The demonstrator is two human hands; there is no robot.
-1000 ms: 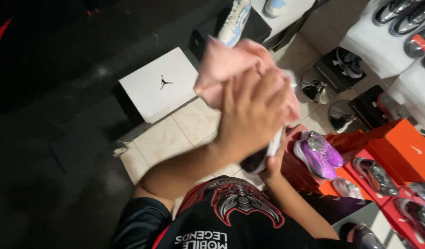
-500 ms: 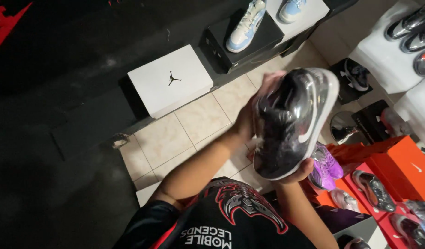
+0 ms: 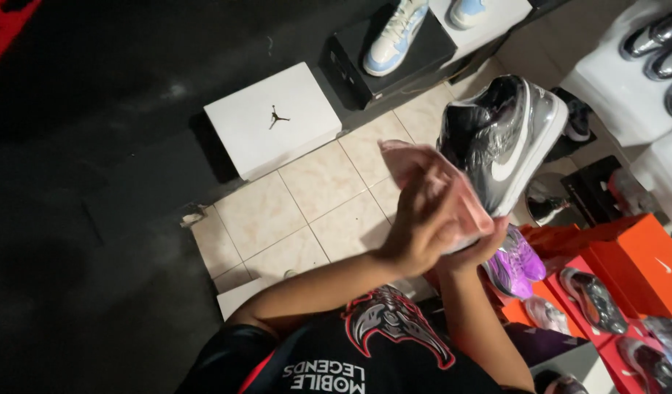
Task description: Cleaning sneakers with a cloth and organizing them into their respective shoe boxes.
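Both hands meet at chest height over the tiled floor (image 3: 307, 182). Left hand (image 3: 416, 237) is closed around a pink cloth (image 3: 431, 179), fingers curled so the fabric bunches against the palm and its free edge stands up toward the shoe (image 3: 504, 142). Right hand (image 3: 478, 252) sits mostly hidden behind the left; only fingertips show, cupped under the shoe's lower end, so it appears to carry the weight, though how tightly it closes cannot be told.

Shoe: a black and grey sneaker with a white side mark, sealed in glossy clear wrap. It is held up in the air, tilted, sole edge to the right and side panel facing the camera. This angle presents the wrapped side to the cloth, which touches the shoe's lower left portion. Supporting from below leaves the upper surface free for the cloth hand.

Surroundings:
- A white box (image 3: 274, 120) lies flat on the floor, well apart to the left.
- A black box (image 3: 391, 55) beyond it carries a pale blue and white sneaker (image 3: 394, 33), displayed on the lid.
- A purple shoe (image 3: 515, 263) lies just below the hands, beside orange boxes (image 3: 642, 266) and red trays holding further wrapped shoes.
- More grey pairs rest on white stands (image 3: 613, 87) at upper right.

The person's black shirt with red trim fills the lower frame.
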